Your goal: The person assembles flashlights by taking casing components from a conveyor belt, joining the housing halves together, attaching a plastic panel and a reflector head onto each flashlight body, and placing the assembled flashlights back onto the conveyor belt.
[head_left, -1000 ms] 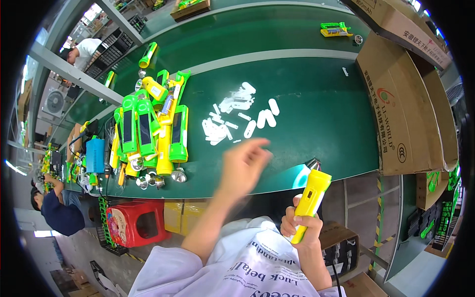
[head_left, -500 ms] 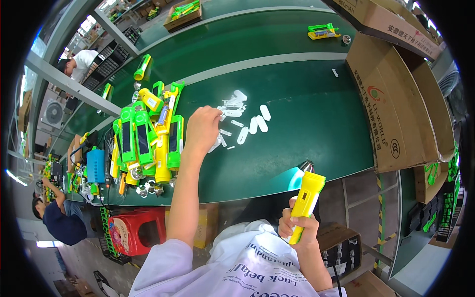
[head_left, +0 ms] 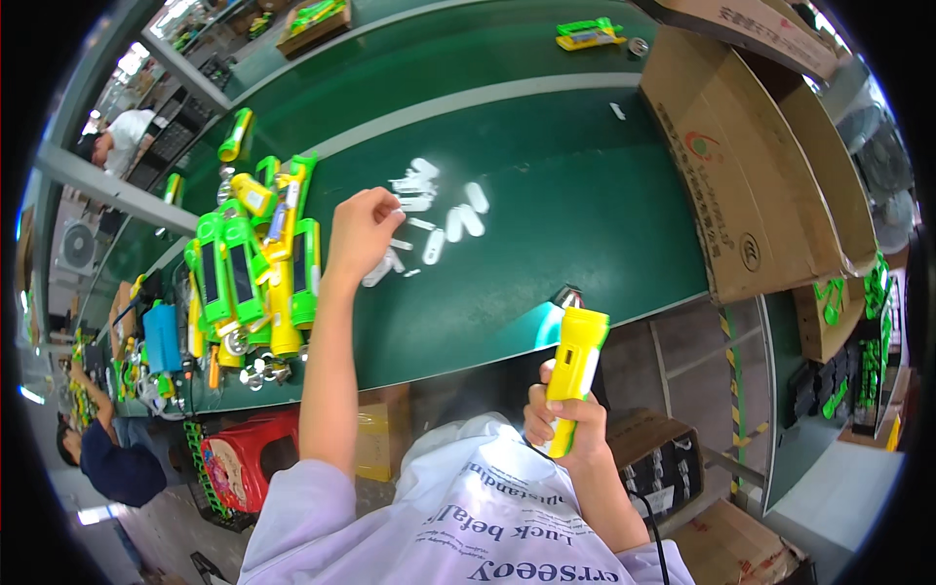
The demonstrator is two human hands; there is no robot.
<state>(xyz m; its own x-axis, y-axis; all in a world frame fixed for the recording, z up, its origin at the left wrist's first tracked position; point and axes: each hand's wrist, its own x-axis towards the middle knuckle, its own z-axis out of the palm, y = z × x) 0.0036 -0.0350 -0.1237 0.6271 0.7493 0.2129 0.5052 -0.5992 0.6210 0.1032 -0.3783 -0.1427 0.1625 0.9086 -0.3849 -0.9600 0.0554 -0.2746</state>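
My left hand (head_left: 363,232) reaches over the green tabletop, its thumb and fingertips pinched together at the near side of a loose pile of small white plastic pieces (head_left: 417,185). What lies between those fingertips is too small to make out. Several oval white pieces (head_left: 454,223) are spread just right of the pile. My right hand (head_left: 567,417) is wrapped round a yellow flashlight (head_left: 577,351), held upright near the table's front edge. A shiny reflector cone (head_left: 566,296) appears at its top end, and a bluish-white glow falls on the table beside it.
Green and yellow flashlight bodies (head_left: 239,258) are heaped left of my left arm. A large cardboard box (head_left: 721,175) stands at the table's right end. A red stool (head_left: 244,463) is below the front edge. Another person (head_left: 117,458) works at far left.
The whole view has shifted, so the table and its things sit farther left and higher. My left fingertips look more tightly pinched at the pile. The flashlight stays in my right hand.
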